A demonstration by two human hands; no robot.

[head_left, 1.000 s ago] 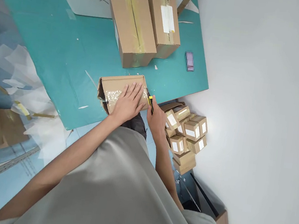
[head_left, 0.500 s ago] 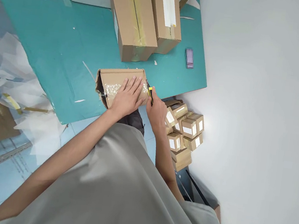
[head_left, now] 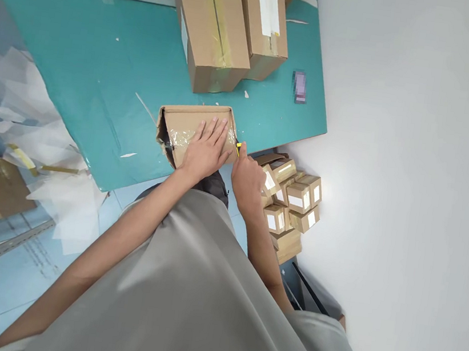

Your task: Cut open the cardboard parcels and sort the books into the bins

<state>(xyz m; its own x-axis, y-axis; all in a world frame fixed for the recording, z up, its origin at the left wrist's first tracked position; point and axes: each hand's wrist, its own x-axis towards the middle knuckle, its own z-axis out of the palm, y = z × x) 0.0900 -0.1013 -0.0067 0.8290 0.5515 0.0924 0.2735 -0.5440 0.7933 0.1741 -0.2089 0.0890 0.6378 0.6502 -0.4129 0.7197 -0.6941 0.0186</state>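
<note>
A brown cardboard box (head_left: 199, 114) with shiny clear tape lies at the near edge of the green table. Its left end gapes, showing a dark inside. My left hand (head_left: 205, 150) is spread flat on the box's top, fingers apart. In my right hand (head_left: 248, 178) is a yellow and black utility knife (head_left: 238, 148), gripped at the box's right end. The knife's tip touches or almost touches the taped edge there; the blade itself is too small to make out.
Two larger taped cartons, one big (head_left: 213, 23) and one smaller (head_left: 267, 24), stand behind on the green table (head_left: 111, 90). A blurred phone-like item (head_left: 299, 87) lies to their right. Small boxes (head_left: 298, 198) are stacked below the table's right edge; packing sheets (head_left: 31, 108) pile up left. A white wall (head_left: 413, 164) borders the right.
The knife has turned and moved slightly down along the box's right end, with less of its handle showing. My left hand stays flat on the box. The whole view has shifted slightly.
</note>
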